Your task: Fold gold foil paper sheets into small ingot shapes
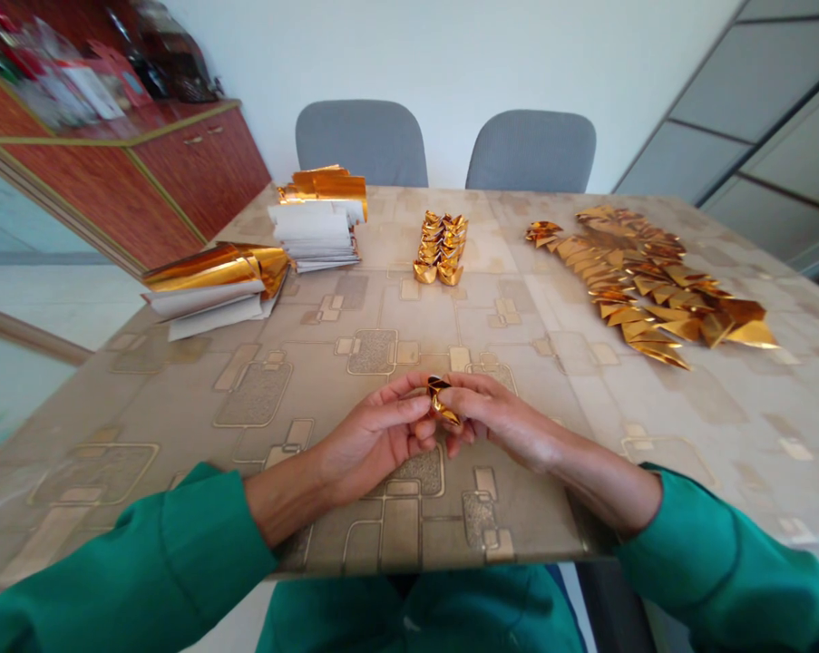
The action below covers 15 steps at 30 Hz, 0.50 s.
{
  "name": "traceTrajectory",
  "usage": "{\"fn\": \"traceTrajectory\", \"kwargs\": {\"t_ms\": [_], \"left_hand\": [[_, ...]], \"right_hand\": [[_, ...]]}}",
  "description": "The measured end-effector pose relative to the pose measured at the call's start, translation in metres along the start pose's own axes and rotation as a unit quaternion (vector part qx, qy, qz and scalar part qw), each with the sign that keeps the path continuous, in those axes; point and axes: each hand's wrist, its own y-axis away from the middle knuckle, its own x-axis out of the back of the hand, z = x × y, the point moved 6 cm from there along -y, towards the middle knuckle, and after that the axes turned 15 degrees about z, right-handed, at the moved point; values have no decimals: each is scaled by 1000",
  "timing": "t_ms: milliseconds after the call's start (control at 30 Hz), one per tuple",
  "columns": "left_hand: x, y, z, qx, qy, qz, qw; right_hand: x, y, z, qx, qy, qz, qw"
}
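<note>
A small folded piece of gold foil paper [441,400] is pinched between both hands just above the near part of the table [355,299]. My left hand [375,435] grips it from the left with closed fingers. My right hand [497,419] grips its right side, fingers curled. Both sleeves are green.
A short double row of finished gold folded shapes [442,247] stands mid-table. A long spread of flat gold folded pieces [644,281] lies at the right. Two stacks of gold-and-white sheets [215,283] [319,222] lie at the left. Two grey chairs [361,141] stand behind the table.
</note>
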Motion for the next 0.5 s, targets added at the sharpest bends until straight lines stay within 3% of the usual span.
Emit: {"fn": "traceTrajectory", "kwargs": {"t_ms": [100,300,500], "left_hand": [[1,-1,2,-10,18,6,1000],[3,-2,5,19,100,17,995],[3,2,11,-5,74,46,996]], "right_hand": [[0,2,-2,-11,-54,-20,998],[-1,4,2,-128,-189,-72,971],[1,1,3,-126,-207,-56,969]]}}
